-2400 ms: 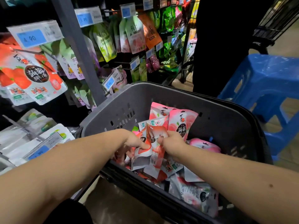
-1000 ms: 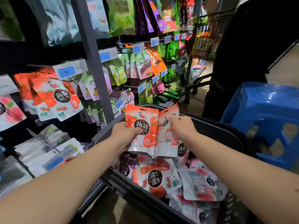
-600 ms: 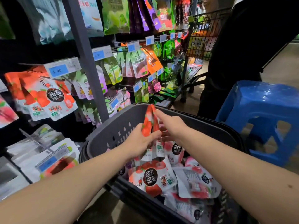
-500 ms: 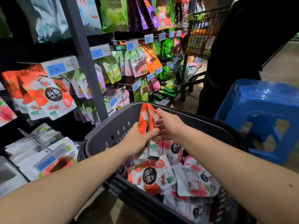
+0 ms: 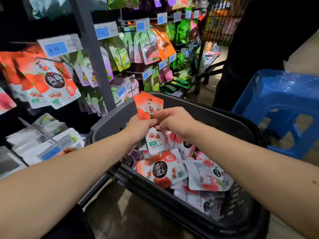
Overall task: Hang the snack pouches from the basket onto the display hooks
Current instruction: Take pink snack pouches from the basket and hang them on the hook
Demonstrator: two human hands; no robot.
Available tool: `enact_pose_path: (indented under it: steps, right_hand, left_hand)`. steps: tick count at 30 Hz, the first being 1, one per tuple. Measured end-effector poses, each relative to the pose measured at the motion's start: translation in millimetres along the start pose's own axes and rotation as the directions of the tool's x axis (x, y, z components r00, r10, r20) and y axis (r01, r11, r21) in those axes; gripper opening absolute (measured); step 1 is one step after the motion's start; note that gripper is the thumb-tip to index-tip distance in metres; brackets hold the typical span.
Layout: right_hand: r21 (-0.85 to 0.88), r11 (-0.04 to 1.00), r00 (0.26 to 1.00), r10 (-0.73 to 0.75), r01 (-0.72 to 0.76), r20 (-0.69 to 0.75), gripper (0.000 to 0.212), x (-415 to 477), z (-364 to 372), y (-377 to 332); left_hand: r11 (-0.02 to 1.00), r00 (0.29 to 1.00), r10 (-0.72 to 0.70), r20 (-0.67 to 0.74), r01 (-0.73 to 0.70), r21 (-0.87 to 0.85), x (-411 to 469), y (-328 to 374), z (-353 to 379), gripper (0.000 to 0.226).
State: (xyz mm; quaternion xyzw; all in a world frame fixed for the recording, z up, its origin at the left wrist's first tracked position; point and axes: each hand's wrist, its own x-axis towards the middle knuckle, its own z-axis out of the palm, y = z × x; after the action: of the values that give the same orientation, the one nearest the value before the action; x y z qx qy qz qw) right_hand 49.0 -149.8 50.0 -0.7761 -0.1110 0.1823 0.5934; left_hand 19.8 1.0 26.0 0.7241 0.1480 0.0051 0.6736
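My left hand (image 5: 140, 127) grips a small stack of red-and-white strawberry snack pouches (image 5: 148, 106) upright above the grey basket (image 5: 224, 118). My right hand (image 5: 174, 120) pinches the same stack at its middle from the right. Several more pouches (image 5: 162, 168) lie loose in the basket below. Matching strawberry pouches (image 5: 50, 83) hang on a display hook at the left under a blue price tag (image 5: 56, 47).
A grey shelf upright (image 5: 91, 54) stands between the left hooks and more hanging snack bags (image 5: 148, 45). White pouches (image 5: 48, 142) lie on lower hooks at left. A blue plastic stool (image 5: 283, 107) stands right of the basket. A person in dark clothes (image 5: 255, 49) stands behind.
Both hands lifted pouches out of the basket, brought two together into one stack, and now hold it face-on above the basket. The view has shifted slightly.
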Motion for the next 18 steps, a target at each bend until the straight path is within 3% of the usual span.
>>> enact_pose_path:
  steps: [5,7,10,14,18]
  right_hand:
    - [-0.090,0.992,0.989,-0.095,0.084,-0.117,0.042,-1,-7,18]
    - [-0.160,0.984,0.981,-0.109,0.083,-0.162,0.038,4,-3,40]
    - [-0.355,0.934,0.992,-0.073,0.033,-0.101,0.038,9,5,77]
    - [-0.692,0.714,0.987,0.005,0.110,0.162,0.015,6,16,105]
    - [-0.880,0.396,0.931,0.136,0.262,0.339,0.056,5,27,123]
  left_hand:
    - [0.999,0.999,-0.007,-0.053,0.009,0.042,5,-3,-7,0.005]
    - [0.998,0.998,-0.035,-0.058,0.037,0.045,11,-6,-14,0.009]
    - [0.995,0.995,-0.062,-0.073,0.067,0.068,16,-10,-28,0.011]
    - [0.996,0.994,-0.069,-0.088,0.074,0.053,21,-10,-45,0.005]
    - [0.996,0.993,-0.063,-0.101,0.069,0.058,24,-9,-54,0.005]
